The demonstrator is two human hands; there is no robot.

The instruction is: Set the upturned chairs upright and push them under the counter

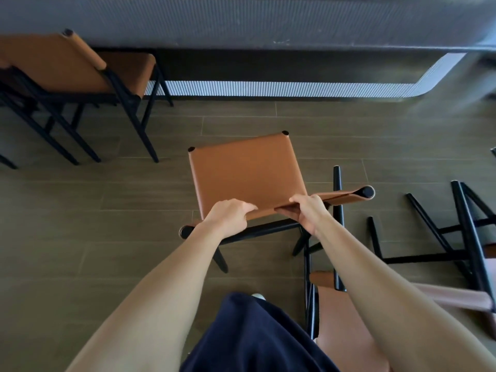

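Between me and the dark grey ribbed counter point(241, 25) stands the upright tan leather chair with black metal legs point(243, 170), and my left hand point(229, 217) and right hand point(308, 212) are both closed over its backrest top. I'd push it straight forward, level (no twisting). An overturned black-legged chair point(442, 234) lies near on my right; another tan chair point(80, 68) is already tucked in at left.

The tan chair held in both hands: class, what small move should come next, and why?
Probably push the tan chair straight forward toward the counter. It already stands upright, the left hand and right hand have a grip on its backrest, and bare floor separates it from the counter's overhang.
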